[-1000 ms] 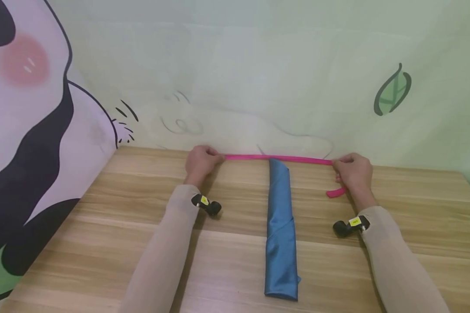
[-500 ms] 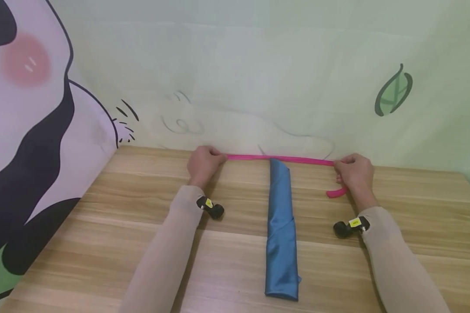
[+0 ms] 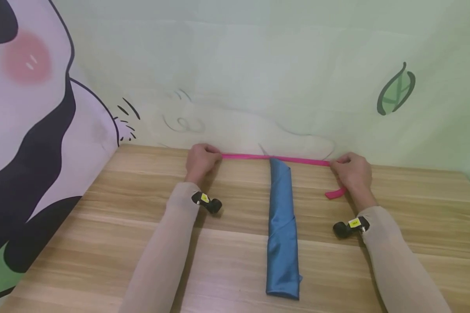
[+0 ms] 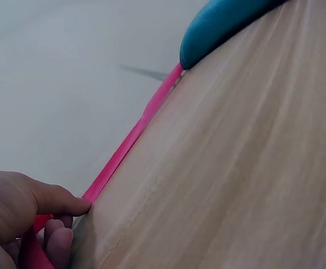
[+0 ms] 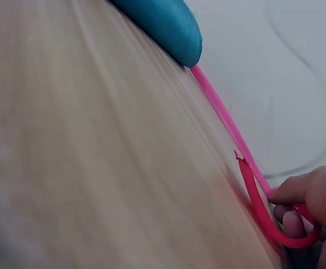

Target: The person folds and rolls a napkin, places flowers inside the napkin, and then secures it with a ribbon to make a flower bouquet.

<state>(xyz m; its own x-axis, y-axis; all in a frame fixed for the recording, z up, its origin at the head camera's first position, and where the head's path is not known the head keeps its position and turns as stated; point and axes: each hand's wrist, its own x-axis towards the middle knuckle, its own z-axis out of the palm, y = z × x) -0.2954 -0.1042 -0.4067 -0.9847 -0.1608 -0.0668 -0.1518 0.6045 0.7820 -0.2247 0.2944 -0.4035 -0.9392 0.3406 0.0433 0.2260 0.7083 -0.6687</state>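
A pink ribbon (image 3: 246, 156) stretches nearly straight along the back of the table, just past the far end of a folded blue satin cloth (image 3: 283, 234). My left hand (image 3: 202, 163) pinches the ribbon on the left between thumb and fingers; in the left wrist view more ribbon (image 4: 33, 249) loops down inside the palm. On the right, my right hand (image 3: 352, 174) pinches it likewise. Below that hand the ribbon's loose end (image 5: 261, 210) curls back over the wood. The cloth lies lengthwise between both hands, apart from them.
The wooden table (image 3: 113, 243) meets a pale green wall covering (image 3: 258, 78) directly behind the ribbon. A printed panda (image 3: 27, 108) fills the left side, and a leaf print (image 3: 395, 91) is at the right. Each sleeve carries a small black camera (image 3: 207, 202).
My left hand shifted slightly right, then back left, keeping hold of the ribbon. My right hand and the blue cloth have hardly moved.
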